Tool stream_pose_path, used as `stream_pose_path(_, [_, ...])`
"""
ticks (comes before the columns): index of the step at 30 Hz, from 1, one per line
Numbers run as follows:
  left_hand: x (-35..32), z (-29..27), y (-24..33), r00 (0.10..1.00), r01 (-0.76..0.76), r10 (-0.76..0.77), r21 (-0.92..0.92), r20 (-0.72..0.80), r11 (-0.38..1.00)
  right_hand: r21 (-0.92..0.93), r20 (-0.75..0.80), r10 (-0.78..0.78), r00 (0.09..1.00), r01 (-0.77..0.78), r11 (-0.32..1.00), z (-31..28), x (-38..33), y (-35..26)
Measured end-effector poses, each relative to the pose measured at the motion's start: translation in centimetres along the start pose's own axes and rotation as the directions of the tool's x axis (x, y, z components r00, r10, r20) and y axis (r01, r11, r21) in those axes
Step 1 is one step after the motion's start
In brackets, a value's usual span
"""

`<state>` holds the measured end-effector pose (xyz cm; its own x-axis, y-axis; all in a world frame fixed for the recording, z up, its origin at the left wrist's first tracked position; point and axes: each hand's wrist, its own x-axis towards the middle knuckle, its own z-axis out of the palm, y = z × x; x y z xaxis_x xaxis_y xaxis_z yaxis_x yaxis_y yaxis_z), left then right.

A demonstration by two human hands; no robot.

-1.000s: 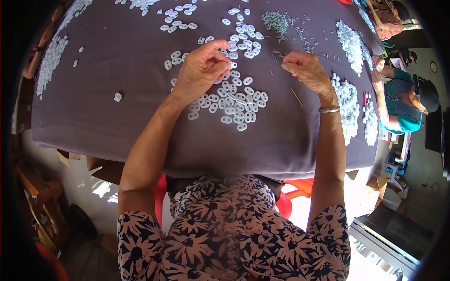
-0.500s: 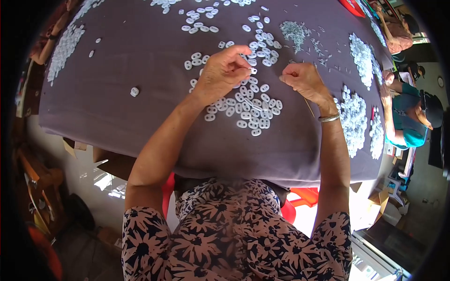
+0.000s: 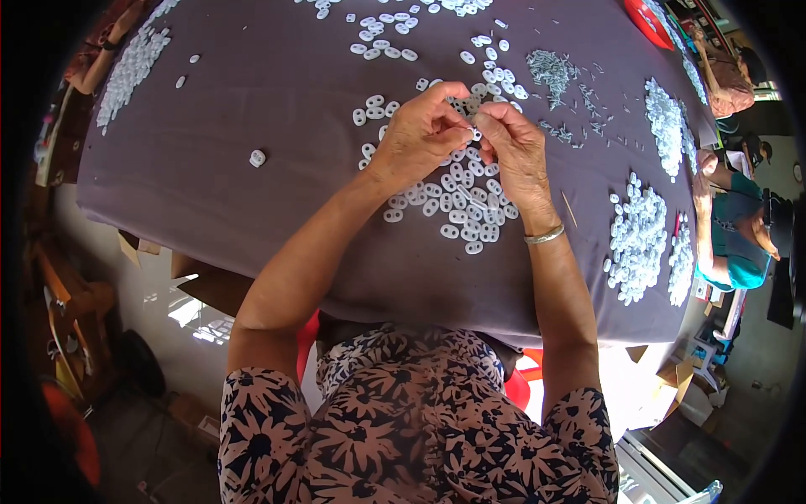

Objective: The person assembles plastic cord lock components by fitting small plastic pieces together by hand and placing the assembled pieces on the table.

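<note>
Over the middle of the table my left hand (image 3: 421, 134) is closed in a pinch on a small white plastic piece (image 3: 477, 133). My right hand (image 3: 515, 153) meets it there, thumb and fingers pressed together at the piece's right side. Whatever sits in the right fingertips is too small to make out. Around and beneath both hands lie loose white oval pieces with two holes (image 3: 457, 200), some of them hidden by the hands. Beyond the right hand is a scattered heap of small grey metal pins (image 3: 552, 77).
A dark cloth covers the table (image 3: 277, 202). A thin wooden stick (image 3: 569, 208) lies right of my wrist, beside a pile of white pieces (image 3: 638, 239). One stacked piece (image 3: 258, 158) sits alone at left. A red basin (image 3: 648, 23) stands far right; a person in teal (image 3: 743, 227) sits at right.
My right hand has moved left from near the pins to meet my left hand at the white piece. The whole view has shifted slightly.
</note>
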<state>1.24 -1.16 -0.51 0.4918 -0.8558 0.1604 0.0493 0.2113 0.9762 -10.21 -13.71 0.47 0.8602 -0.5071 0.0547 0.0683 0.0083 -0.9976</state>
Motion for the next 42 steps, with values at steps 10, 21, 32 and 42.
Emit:
stream_pose_path(10, [-0.1,0.3,0.2,0.999,-0.014,0.016,0.079,-0.031,0.997,-0.007,-0.064,-0.036,0.997,0.036,0.999,0.2,-0.2,0.2])
stream_pose_path(21, [-0.3,0.4,0.7,0.998,0.011,-0.003,0.117,-0.065,0.993,-0.169,-0.033,-0.113,0.993,0.106,0.98,0.6,-0.5,-0.1])
stream_pose_path(32, [0.3,0.5,0.2,0.987,0.052,-0.039,0.079,-0.153,0.996,-0.502,-0.103,-0.35,0.931,0.255,0.826,0.9,0.3,0.7])
stream_pose_path(42, [0.1,0.6,0.4,0.993,0.027,-0.011,0.135,-0.118,0.99,-0.598,0.004,-0.243,0.97,0.197,0.777,0.2,0.4,-0.6])
